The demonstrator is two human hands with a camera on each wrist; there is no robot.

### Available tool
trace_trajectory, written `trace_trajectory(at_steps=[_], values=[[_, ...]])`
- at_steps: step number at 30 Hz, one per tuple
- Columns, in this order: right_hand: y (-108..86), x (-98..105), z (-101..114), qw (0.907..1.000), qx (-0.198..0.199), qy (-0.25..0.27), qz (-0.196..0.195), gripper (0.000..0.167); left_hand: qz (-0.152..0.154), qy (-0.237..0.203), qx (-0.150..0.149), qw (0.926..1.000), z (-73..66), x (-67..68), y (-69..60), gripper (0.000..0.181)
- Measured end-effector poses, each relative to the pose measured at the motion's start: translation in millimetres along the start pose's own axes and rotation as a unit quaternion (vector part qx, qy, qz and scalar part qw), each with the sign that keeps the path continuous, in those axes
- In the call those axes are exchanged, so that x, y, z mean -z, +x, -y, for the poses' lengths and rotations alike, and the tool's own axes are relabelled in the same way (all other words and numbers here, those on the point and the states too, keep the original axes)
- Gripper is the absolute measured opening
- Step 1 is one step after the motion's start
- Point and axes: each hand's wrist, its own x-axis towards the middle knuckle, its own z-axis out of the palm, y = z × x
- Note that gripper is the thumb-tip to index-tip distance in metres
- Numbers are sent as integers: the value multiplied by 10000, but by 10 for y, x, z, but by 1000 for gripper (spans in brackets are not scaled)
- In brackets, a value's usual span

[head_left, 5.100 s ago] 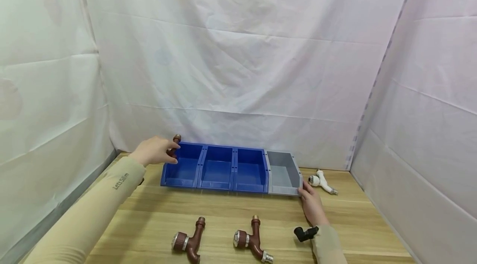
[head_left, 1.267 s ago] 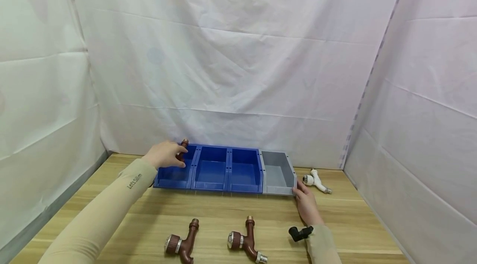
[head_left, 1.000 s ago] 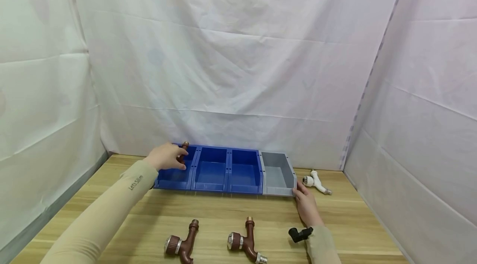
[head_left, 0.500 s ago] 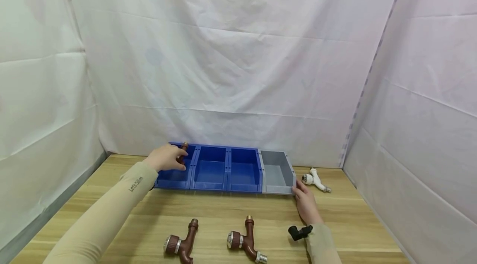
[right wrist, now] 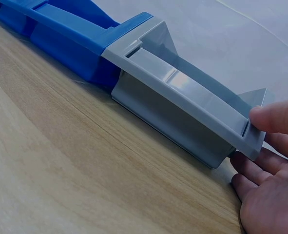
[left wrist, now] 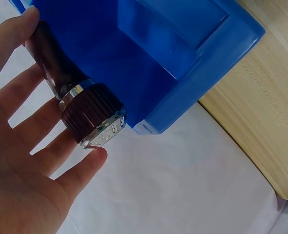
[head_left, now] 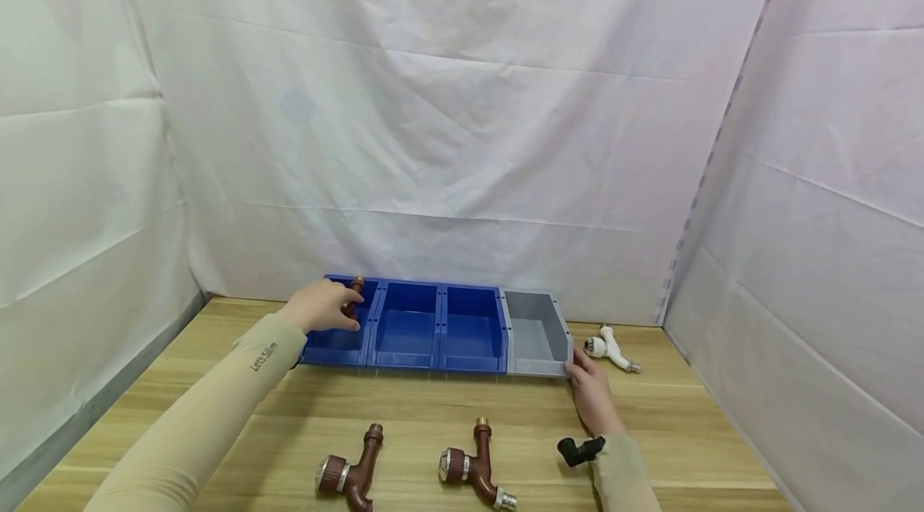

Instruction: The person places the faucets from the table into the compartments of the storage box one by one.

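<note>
Left hand (head_left: 318, 306) grips a dark brown tap (left wrist: 56, 68) — ribbed knob (left wrist: 92, 112), silvery collar (left wrist: 76, 91); right hand (right wrist: 275, 180) pinches the grey bin (right wrist: 168, 122).

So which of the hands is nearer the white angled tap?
Right: the right hand, beside the white tap, grips the grey plastic bin; the left hand is farther off, at the leftmost blue bin.

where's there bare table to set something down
Free wooden tabletop lies between the lower-left brown round-knobbed tap and the lower-right one, and between both and the blue plastic bins. Crowded: beside the grey plastic bin, where the right grip and white angled tap sit.
</note>
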Motion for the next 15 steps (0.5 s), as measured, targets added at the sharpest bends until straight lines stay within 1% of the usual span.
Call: trace_trajectory(at_steps=[8, 15], values=[[1, 3, -13, 10000, -12, -22, -21, 57, 44, -70, 32, 10000, 2, -35, 8, 53], [5, 6, -20, 10000, 20, 15, -12, 56, 88, -82, 25, 9999, -37, -25, -16, 53]])
